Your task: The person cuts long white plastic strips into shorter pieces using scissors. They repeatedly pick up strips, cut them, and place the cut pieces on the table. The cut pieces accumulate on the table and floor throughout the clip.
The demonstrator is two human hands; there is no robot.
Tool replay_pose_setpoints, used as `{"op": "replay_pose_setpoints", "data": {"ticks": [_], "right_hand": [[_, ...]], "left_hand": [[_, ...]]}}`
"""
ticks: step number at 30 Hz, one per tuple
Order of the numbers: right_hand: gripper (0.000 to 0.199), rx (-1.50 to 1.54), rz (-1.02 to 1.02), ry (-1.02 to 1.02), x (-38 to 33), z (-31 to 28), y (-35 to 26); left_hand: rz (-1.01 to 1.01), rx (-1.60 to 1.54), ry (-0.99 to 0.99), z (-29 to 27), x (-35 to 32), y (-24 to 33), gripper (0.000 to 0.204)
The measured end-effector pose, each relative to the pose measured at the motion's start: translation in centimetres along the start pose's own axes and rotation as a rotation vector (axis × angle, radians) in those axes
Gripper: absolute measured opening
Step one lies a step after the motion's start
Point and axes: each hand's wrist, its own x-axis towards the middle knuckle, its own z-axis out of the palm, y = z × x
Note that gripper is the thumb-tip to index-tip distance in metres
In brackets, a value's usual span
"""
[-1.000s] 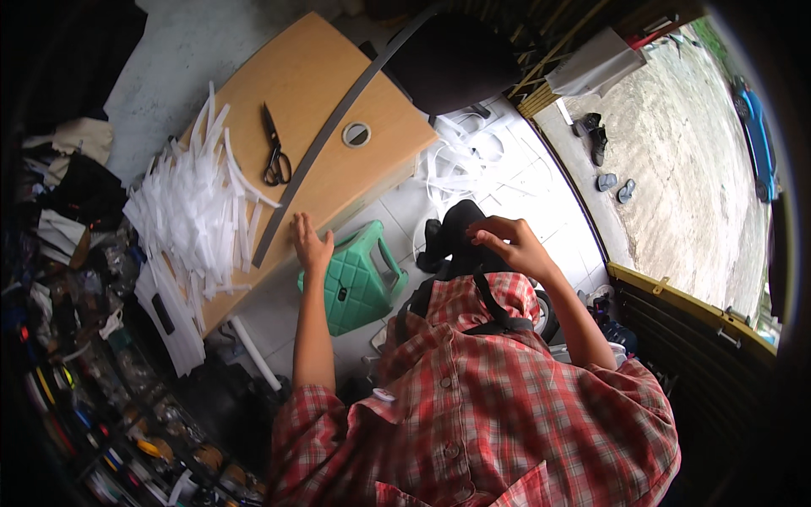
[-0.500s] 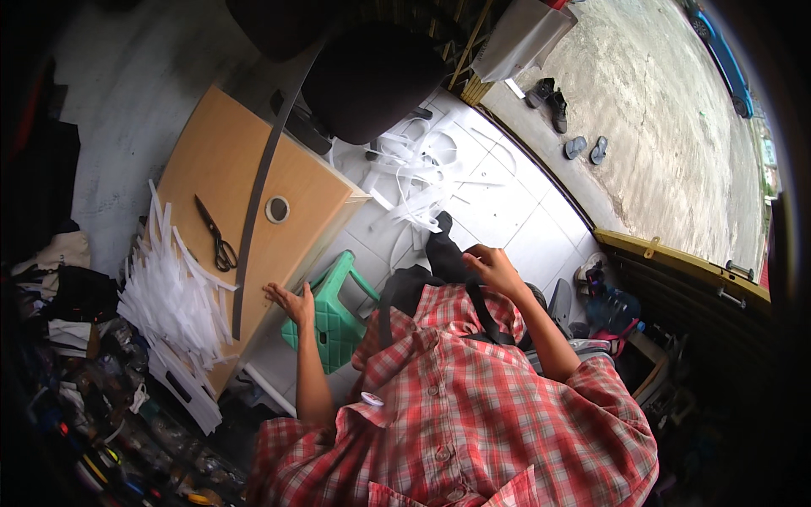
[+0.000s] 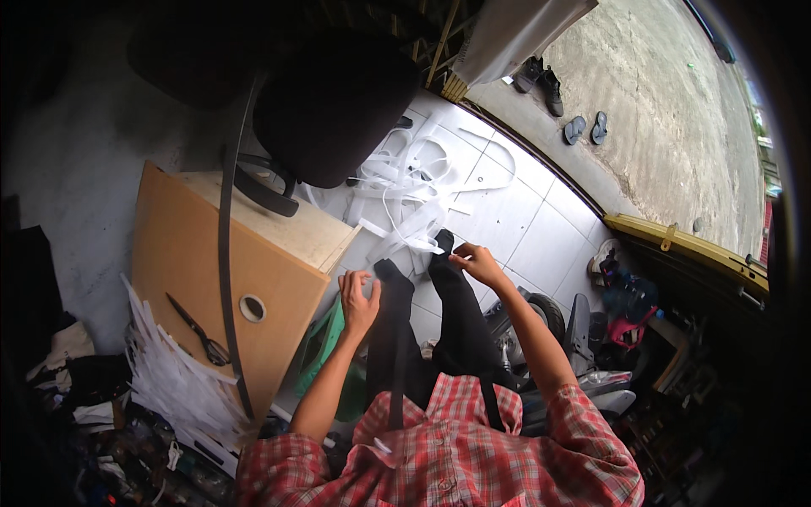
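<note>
My left hand [image 3: 361,304] hovers in front of my black-clad leg, fingers curled but apart, holding nothing visible. It is nearest to the tabletop's right edge and the green plastic stool [image 3: 325,342], which the arm partly hides. Over my other leg, my right hand [image 3: 478,264] is loosely bent, with thumb and fingers slightly apart and nothing seen in them. On the light-brown table [image 3: 190,245] lie black-handled scissors [image 3: 200,331], a pale-rimmed ring [image 3: 252,308] and a heap of cut white strips [image 3: 173,372]. A long dark band [image 3: 225,245] runs across the tabletop.
Tangled white strips [image 3: 410,194] lie on the white tiles before my feet. A dark chair [image 3: 338,101] stands beyond the table. Shoes [image 3: 541,84] and flip-flops [image 3: 587,128] are outside the doorway. A wheel [image 3: 545,313] and clutter sit at right.
My view has shifted and my legs now show stretched out below me. Both hands have moved forward; the left has gone from beside the table to over my leg, its fingers more curled.
</note>
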Motion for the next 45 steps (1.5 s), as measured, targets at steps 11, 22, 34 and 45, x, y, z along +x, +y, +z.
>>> {"op": "replay_pose_setpoints", "data": {"ticks": [11,22,34,45], "right_hand": [[0.059,-0.685,-0.212,-0.037,29.1,7.1,17.6],[0.109,-0.984,-0.488,0.165,49.5,12.0,19.6],[0.054,-0.633,-0.174,0.223,46.3,20.9,28.5],[0.127,-0.926,0.022,-0.097,32.9,19.3,33.4]], "left_hand": [[-0.55,-0.06,-0.085,29.7,16.5,-29.8,0.082],[-0.851,0.18,-0.164,40.2,20.2,-39.1,0.111],[-0.36,-0.257,-0.274,45.1,10.0,-44.9,0.038],[-0.19,0.362,-0.925,42.1,-0.4,-34.3,0.122]]}}
